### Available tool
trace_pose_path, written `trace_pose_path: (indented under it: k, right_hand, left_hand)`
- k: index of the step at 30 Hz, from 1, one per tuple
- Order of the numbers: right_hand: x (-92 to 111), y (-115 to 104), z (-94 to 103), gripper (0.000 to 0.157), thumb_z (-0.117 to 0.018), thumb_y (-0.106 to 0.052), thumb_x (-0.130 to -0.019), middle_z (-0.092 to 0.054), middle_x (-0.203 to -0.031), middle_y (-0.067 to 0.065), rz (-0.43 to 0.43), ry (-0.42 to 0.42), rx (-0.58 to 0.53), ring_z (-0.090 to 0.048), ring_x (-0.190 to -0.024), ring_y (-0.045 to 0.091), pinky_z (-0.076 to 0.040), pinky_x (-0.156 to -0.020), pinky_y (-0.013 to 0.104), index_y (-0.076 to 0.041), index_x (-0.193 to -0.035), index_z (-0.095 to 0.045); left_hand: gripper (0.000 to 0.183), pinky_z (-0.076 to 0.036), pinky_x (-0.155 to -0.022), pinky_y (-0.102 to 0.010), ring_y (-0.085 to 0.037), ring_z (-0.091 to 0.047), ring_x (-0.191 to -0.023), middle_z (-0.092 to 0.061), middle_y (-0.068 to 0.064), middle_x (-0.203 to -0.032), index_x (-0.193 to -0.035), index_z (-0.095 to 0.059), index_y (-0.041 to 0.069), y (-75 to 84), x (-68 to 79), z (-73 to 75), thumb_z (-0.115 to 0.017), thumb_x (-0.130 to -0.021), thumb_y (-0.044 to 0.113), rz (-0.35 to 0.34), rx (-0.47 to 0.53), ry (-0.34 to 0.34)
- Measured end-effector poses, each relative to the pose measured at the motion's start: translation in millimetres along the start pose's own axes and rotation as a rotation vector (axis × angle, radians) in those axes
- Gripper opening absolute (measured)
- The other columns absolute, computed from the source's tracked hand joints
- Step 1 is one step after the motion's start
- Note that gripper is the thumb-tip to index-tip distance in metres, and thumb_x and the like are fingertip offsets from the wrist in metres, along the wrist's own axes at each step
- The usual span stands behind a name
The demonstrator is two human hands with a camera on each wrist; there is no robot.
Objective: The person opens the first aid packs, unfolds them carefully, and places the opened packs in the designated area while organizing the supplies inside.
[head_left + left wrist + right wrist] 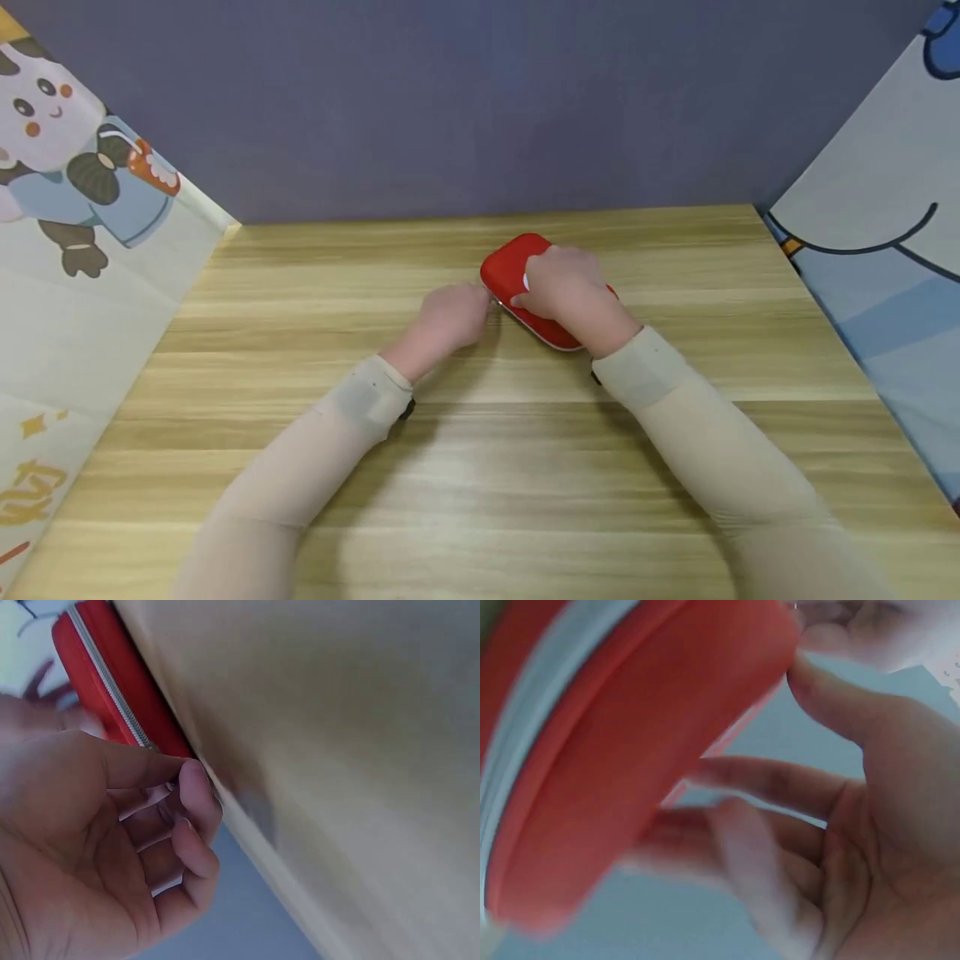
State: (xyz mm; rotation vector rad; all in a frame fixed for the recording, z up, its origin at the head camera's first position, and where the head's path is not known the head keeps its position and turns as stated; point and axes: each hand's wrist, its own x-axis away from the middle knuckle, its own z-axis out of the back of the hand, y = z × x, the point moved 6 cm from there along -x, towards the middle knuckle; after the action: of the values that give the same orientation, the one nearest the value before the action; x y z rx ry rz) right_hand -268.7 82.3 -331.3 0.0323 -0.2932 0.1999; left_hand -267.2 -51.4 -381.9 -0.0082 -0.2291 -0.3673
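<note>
A red zip case [517,265] with rounded corners lies at a slant on the wooden table. A light zip [112,682] runs along its side, and a bit of white marking shows on its top beside the right hand. At the near left corner, my left hand [456,312] pinches the zip's pull between thumb and forefinger; the pull itself is mostly hidden by the fingertips. My right hand [566,283] holds the case from above, thumb [832,697] at one edge and fingers spread over the top, covering most of the marking.
The wooden table [465,467] reaches back to a plain grey-blue wall [480,108]. Cartoon-printed panels stand along the left side [112,275] and right side [862,217]. Both forearms, in pale sleeves, cross the near part of the table.
</note>
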Motion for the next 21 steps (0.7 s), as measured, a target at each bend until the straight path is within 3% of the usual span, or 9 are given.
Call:
trace_pose_path:
  k: [3,7,10,14,21]
  right_hand:
    - [8,4,-1.3,0.051,-0.079,-0.052,-0.091,-0.069,-0.12,0.014,0.019,-0.016,0.036,-0.067,-0.109,0.031,-0.059,-0.087,0.048,-0.011,-0.122,-0.072]
    - [14,5,-4.8,0.056,-0.084,-0.049,-0.087,-0.066,-0.123,0.014,0.063,-0.064,0.036,-0.063,-0.11,0.031,-0.056,-0.092,0.05,-0.01,-0.124,-0.07]
    - [12,3,-8.9,0.047,-0.087,-0.042,-0.086,-0.068,-0.113,0.013,0.174,-0.106,-0.02,-0.062,-0.103,0.028,-0.056,-0.092,0.046,-0.006,-0.111,-0.07]
    - [5,3,-10.3,0.036,-0.091,-0.031,-0.083,-0.067,-0.093,0.009,0.284,-0.142,-0.067,-0.061,-0.092,0.024,-0.055,-0.088,0.04,-0.007,-0.092,-0.065]
    - [-8,2,-2.3,0.044,-0.096,-0.033,-0.077,-0.065,-0.095,0.01,0.294,-0.089,-0.08,-0.059,-0.098,0.027,-0.054,-0.091,0.043,-0.008,-0.098,-0.066]
  left_hand:
    - [0.025,-0.062,-0.066,-0.046,-0.023,-0.067,-0.082,-0.074,-0.006,-0.1,-0.109,-0.073,0.018,-7.8,-11.0,3.8,-0.055,-0.099,0.005,0.017,0.015,0.009]
    - [0.033,-0.062,-0.071,-0.046,-0.022,-0.068,-0.091,-0.075,-0.004,-0.113,-0.123,-0.072,0.021,-14.3,-20.6,4.2,-0.055,-0.1,0.006,0.015,0.042,-0.029]
    - [0.032,-0.061,-0.073,-0.046,-0.022,-0.068,-0.092,-0.075,-0.003,-0.113,-0.122,-0.072,0.022,-19.0,-24.9,5.1,-0.058,-0.099,0.006,0.036,0.026,-0.036]
    - [0.034,-0.061,-0.072,-0.048,-0.023,-0.069,-0.092,-0.075,-0.005,-0.112,-0.121,-0.071,0.023,-22.7,-28.3,10.6,-0.058,-0.097,0.004,0.065,0.01,0.007]
    - [0.03,-0.061,-0.073,-0.048,-0.024,-0.069,-0.098,-0.075,-0.005,-0.116,-0.124,-0.071,0.023,-25.4,-28.6,10.5,-0.056,-0.102,0.01,0.064,0.047,-0.009]
